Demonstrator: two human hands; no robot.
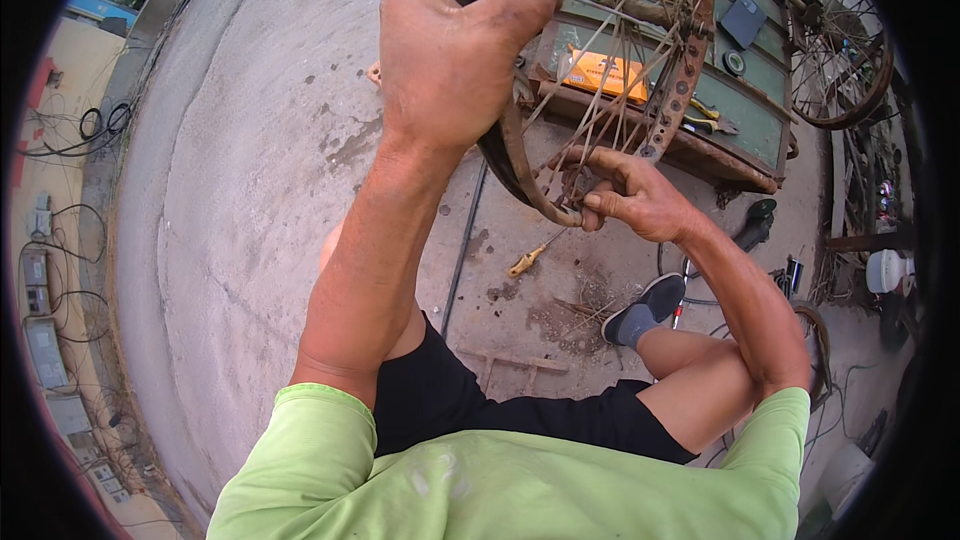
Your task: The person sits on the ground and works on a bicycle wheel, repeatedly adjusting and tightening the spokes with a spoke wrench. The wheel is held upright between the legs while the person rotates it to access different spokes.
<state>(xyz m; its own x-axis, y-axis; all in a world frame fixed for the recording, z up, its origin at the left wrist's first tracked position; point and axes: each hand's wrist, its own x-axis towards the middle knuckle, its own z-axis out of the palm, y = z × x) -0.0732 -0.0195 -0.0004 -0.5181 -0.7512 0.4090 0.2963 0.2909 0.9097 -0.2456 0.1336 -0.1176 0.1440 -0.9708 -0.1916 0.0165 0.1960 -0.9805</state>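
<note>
A rusty bicycle wheel (pixel 690 80) with many thin spokes stands tilted in front of me at the top centre. My left hand (pixel 440 65) is closed round its left side, where a black tyre (pixel 507 162) runs along the rim, and the thumb lies over the edge. Lower down, my right hand (pixel 640 198) pinches the bottom of the wheel between thumb and fingers, beside the spokes. A clump of rusty brown material touches those fingers, and I cannot make out what it is. Below the wheel, a screwdriver (pixel 525 262) with a yellow handle lies on the ground.
Behind the wheel is a green, rust-edged box (pixel 765 140). It bears an orange carton (pixel 607 74), yellow-handled pliers (pixel 712 124), a dark phone-like slab (pixel 742 20) and a tape roll (pixel 733 62). Another spoked wheel (pixel 888 65) stands at right. Cables and grey boxes line the left wall.
</note>
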